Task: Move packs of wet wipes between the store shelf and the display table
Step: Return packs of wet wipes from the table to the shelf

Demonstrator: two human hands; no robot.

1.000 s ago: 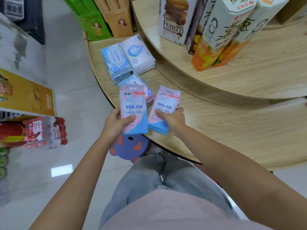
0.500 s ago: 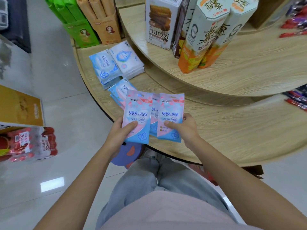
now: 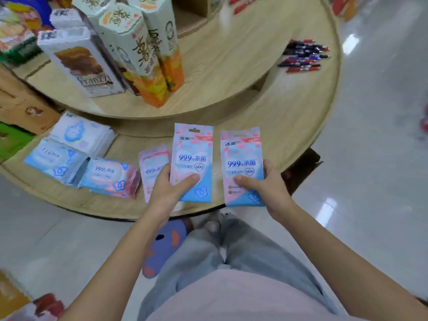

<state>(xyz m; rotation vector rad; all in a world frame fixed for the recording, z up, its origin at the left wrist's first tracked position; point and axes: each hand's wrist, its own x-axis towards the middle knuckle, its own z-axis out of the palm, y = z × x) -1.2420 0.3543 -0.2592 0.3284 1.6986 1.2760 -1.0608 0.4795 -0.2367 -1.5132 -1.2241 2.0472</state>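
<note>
My left hand point(image 3: 170, 193) grips a pink-and-blue pack of wet wipes point(image 3: 192, 156) by its lower edge, thumb across the front. My right hand point(image 3: 266, 184) holds a matching pack point(image 3: 242, 158) the same way. Both packs are upright, side by side with a gap, above the front edge of the round wooden display table point(image 3: 289, 126). A third pack of the same kind point(image 3: 152, 165) lies on the table just left of my left hand. A stack of similar packs point(image 3: 108, 177) lies further left.
Two piles of blue-and-white wipe packs point(image 3: 67, 149) lie at the table's left. Tall snack boxes point(image 3: 129, 52) stand on the raised inner tier. Several pens point(image 3: 303, 56) lie at the right rim. Glossy floor surrounds the table; my legs are below.
The view has swung right along the table. The two packs, which overlapped near the stack, are now held apart and higher, and a third pack shows on the table.
</note>
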